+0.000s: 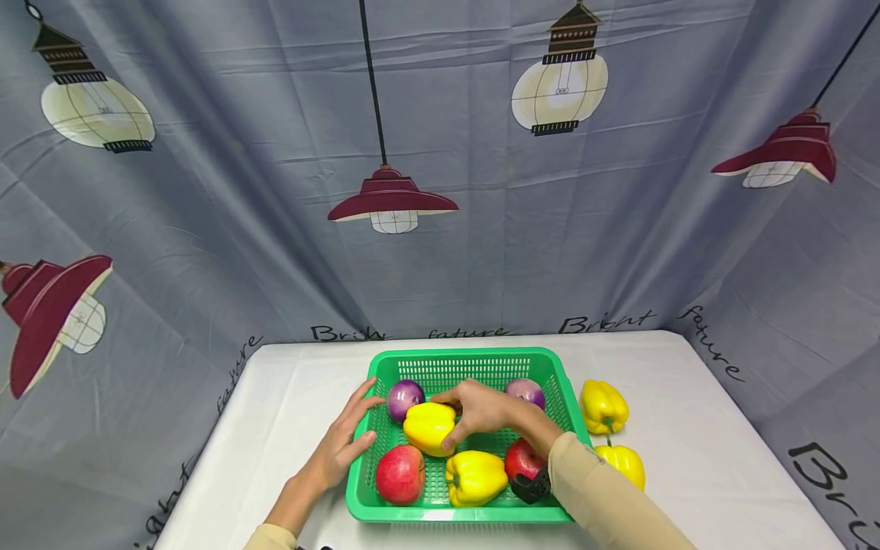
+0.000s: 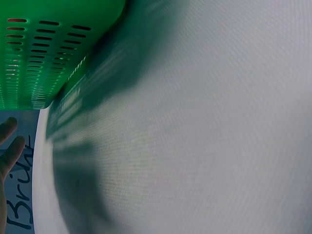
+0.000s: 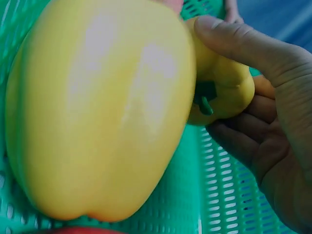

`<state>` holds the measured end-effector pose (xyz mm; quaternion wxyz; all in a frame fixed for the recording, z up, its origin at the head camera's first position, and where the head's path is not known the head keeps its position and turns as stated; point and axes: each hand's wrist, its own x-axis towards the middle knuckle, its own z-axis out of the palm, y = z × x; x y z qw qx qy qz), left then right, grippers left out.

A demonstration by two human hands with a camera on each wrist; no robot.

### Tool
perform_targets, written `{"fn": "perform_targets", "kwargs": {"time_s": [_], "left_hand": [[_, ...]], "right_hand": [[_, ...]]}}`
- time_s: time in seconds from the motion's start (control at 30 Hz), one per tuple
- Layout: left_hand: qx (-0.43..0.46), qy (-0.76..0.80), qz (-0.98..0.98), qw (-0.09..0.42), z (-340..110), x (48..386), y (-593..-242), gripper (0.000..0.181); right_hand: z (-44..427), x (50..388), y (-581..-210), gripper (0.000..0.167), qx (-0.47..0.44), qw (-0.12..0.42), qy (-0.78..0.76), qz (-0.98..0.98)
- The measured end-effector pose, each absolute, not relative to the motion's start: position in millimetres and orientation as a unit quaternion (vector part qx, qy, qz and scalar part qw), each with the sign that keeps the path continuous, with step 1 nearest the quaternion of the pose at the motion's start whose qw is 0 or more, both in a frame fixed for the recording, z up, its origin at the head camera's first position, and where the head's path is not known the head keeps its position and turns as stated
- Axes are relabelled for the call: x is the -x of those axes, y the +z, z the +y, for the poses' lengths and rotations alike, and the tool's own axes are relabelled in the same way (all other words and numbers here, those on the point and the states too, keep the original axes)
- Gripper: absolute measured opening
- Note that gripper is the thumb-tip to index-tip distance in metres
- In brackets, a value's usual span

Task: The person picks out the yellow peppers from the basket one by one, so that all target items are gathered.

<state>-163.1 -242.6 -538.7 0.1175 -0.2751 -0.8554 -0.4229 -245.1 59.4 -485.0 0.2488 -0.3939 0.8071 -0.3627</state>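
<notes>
My right hand [image 1: 481,412] reaches into the green basket [image 1: 464,515] and grips a yellow bell pepper [image 1: 428,429]. In the right wrist view the thumb and curled fingers of the hand [image 3: 263,97] hold that pepper [image 3: 229,90] around its stem end, while another yellow pepper [image 3: 107,107] fills the foreground. My left hand [image 1: 338,443] is at the basket's left rim with its fingers spread and relaxed. Only fingertips of the left hand [image 2: 7,151] show in the left wrist view, beside the basket [image 2: 48,58].
In the basket also lie a purple onion [image 1: 405,399], a second one [image 1: 525,390], a red apple [image 1: 400,474], another red fruit [image 1: 522,458] and a yellow pepper [image 1: 476,478]. Two yellow peppers [image 1: 603,406] lie on the white table [image 1: 715,458] right of the basket.
</notes>
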Motion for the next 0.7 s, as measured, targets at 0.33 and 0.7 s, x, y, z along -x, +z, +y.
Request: {"fn": "perform_targets", "kwargs": {"time_s": [0.33, 0.7], "left_hand": [[0.276, -0.421, -0.856, 0.118, -242.3, 163.6, -539.4, 0.050], [0.272, -0.420, -0.858, 0.117, -242.8, 164.0, -541.1, 0.050]], "right_hand": [[61.2, 246.5, -480.0, 0.082, 0.381, 0.219, -0.369, 0.819], [65.4, 240.8, -460.1, 0.082, 0.353, 0.143, -0.369, 0.848]]}}
